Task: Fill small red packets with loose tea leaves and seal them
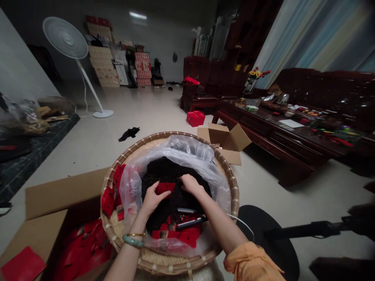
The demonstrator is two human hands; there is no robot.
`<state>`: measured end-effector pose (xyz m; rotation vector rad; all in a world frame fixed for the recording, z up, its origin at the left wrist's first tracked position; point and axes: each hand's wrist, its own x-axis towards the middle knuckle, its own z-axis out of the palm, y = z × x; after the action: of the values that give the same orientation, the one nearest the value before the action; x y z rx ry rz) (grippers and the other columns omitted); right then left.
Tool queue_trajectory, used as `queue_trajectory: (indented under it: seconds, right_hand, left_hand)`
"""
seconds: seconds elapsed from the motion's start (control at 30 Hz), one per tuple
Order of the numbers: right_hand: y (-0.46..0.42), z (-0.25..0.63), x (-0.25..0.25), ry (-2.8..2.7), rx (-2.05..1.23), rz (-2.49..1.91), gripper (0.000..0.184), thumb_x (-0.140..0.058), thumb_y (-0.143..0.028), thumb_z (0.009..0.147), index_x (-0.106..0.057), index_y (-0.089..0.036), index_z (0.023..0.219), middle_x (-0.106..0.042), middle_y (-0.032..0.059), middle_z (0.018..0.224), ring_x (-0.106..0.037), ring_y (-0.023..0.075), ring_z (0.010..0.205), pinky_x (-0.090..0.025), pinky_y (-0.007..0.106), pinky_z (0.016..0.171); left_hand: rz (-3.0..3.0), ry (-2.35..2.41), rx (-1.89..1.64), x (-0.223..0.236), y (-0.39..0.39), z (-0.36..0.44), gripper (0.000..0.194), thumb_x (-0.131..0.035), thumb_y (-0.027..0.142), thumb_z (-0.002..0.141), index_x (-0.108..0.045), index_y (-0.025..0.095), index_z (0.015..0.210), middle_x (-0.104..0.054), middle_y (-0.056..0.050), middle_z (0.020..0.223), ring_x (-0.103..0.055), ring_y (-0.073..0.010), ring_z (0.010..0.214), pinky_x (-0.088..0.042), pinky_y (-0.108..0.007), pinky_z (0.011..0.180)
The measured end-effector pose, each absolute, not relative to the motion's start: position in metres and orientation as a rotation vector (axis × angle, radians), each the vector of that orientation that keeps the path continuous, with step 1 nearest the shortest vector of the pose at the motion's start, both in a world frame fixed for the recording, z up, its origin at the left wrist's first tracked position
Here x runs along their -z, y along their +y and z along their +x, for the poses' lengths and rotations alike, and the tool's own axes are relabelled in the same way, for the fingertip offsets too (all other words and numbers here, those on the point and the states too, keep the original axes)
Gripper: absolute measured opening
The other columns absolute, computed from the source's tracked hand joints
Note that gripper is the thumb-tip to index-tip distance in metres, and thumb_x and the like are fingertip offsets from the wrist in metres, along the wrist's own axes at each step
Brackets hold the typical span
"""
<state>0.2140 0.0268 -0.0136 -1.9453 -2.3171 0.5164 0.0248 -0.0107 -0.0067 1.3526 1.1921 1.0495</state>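
Note:
My left hand (152,200) pinches a small red packet (166,188) between thumb and fingers, above dark, loose, tea-like material (160,168). Just to its right, my right hand (191,185) is closed with its fingertips down at the dark material. Whatever it may hold is hidden. The material fills a clear plastic bag (131,191) spread open in a round woven bamboo tray (235,195). Nearer to me in the bag lie more red packets (187,236) and two grey, rod-like tools (189,224). Several red packets (108,201) also rest at the tray's left side.
An open cardboard box (67,191) of red packets stands at the left, another open box (234,142) beyond the tray. A black round base (263,238) is on the right. Farther off are a white fan (103,113), a red box (195,118) and a dark wooden table (263,142).

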Motion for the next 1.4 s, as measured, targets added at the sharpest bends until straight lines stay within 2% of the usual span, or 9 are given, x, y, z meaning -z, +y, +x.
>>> queue_trajectory:
  seconds: [0.17, 0.27, 0.37, 0.5, 0.67, 0.87, 1.07, 1.23, 1.4]
  right_hand:
    - [0.021, 0.224, -0.004, -2.107, -0.539, -1.865, 0.023, -0.061, -0.016, 0.072, -0.068, -0.017, 0.094, -0.070, 0.0064, 0.089, -0.064, 0.0178, 0.083, -0.046, 0.024, 0.072]
    - [0.014, 0.228, -0.026, -1.804, -0.698, -1.675, 0.020, -0.064, -0.023, 0.071, -0.069, -0.016, 0.089, -0.068, 0.0016, 0.072, -0.062, 0.0147, 0.065, -0.047, 0.023, 0.060]
    - [0.004, 0.222, -0.054, -1.722, -0.786, -1.473, 0.020, -0.062, -0.022, 0.071, -0.069, -0.017, 0.089, -0.065, -0.0004, 0.068, -0.059, 0.0126, 0.058, -0.046, 0.022, 0.053]
    - [-0.007, 0.203, -0.081, -1.930, -0.618, -1.352, 0.022, -0.063, -0.012, 0.070, -0.070, -0.018, 0.089, -0.066, 0.0022, 0.078, -0.059, 0.0128, 0.068, -0.046, 0.023, 0.065]
    - [-0.010, 0.194, -0.081, -1.989, -0.558, -1.362, 0.022, -0.061, -0.008, 0.072, -0.070, -0.019, 0.089, -0.068, 0.0037, 0.083, -0.061, 0.0141, 0.074, -0.046, 0.025, 0.072]
    - [-0.007, 0.217, -0.069, -1.811, -0.547, -1.479, 0.017, -0.058, -0.010, 0.073, -0.070, -0.018, 0.084, -0.067, 0.0026, 0.077, -0.060, 0.0145, 0.069, -0.046, 0.026, 0.066]
    - [-0.008, 0.211, -0.068, -1.927, -0.429, -1.378, 0.021, -0.060, -0.025, 0.080, -0.068, -0.021, 0.099, -0.065, 0.0059, 0.094, -0.057, 0.0185, 0.090, -0.043, 0.031, 0.080]
    - [-0.002, 0.193, -0.069, -2.114, -0.530, -1.211, 0.014, -0.060, -0.015, 0.079, -0.072, -0.021, 0.084, -0.069, 0.0026, 0.077, -0.060, 0.0158, 0.076, -0.044, 0.027, 0.073]
    - [0.003, 0.211, -0.061, -1.759, -0.531, -1.256, 0.012, -0.061, -0.021, 0.079, -0.072, -0.021, 0.084, -0.071, 0.0037, 0.082, -0.063, 0.0174, 0.078, -0.047, 0.027, 0.072]
  left_hand:
    - [1.361, 1.191, -1.038, 0.005, -0.012, 0.025, 0.042, -0.073, 0.033, 0.058, -0.064, 0.012, 0.093, -0.072, -0.007, 0.089, -0.066, -0.0217, 0.080, -0.051, -0.036, 0.079]
    - [1.383, 1.182, -1.033, 0.006, -0.011, 0.026, 0.041, -0.073, 0.032, 0.059, -0.064, 0.012, 0.094, -0.071, -0.007, 0.089, -0.065, -0.0215, 0.080, -0.050, -0.035, 0.079]
    - [1.414, 1.184, -1.036, 0.008, -0.010, 0.029, 0.042, -0.073, 0.032, 0.059, -0.064, 0.012, 0.095, -0.071, -0.006, 0.089, -0.064, -0.0211, 0.081, -0.049, -0.033, 0.079]
    - [1.440, 1.200, -1.052, 0.010, -0.008, 0.033, 0.039, -0.073, 0.032, 0.059, -0.065, 0.013, 0.093, -0.070, -0.003, 0.082, -0.062, -0.0194, 0.076, -0.048, -0.030, 0.074]
    - [1.444, 1.171, -1.056, 0.012, -0.009, 0.034, 0.039, -0.073, 0.033, 0.061, -0.065, 0.012, 0.093, -0.069, -0.003, 0.080, -0.063, -0.0187, 0.074, -0.048, -0.029, 0.072]
    - [1.410, 1.181, -1.057, 0.010, -0.009, 0.033, 0.042, -0.073, 0.032, 0.061, -0.064, 0.013, 0.097, -0.070, -0.007, 0.091, -0.064, -0.0208, 0.082, -0.049, -0.033, 0.079]
    - [1.480, 1.175, -1.058, 0.011, -0.010, 0.037, 0.037, -0.071, 0.033, 0.062, -0.065, 0.014, 0.092, -0.069, -0.003, 0.083, -0.062, -0.0190, 0.076, -0.048, -0.030, 0.075]
    - [1.514, 1.173, -1.027, 0.010, -0.010, 0.038, 0.035, -0.071, 0.033, 0.062, -0.065, 0.013, 0.090, -0.067, -0.001, 0.077, -0.061, -0.0171, 0.072, -0.048, -0.028, 0.071]
    - [1.476, 1.172, -1.038, 0.007, -0.010, 0.035, 0.030, -0.070, 0.031, 0.063, -0.065, 0.014, 0.088, -0.069, -0.003, 0.080, -0.063, -0.0186, 0.075, -0.049, -0.030, 0.074]
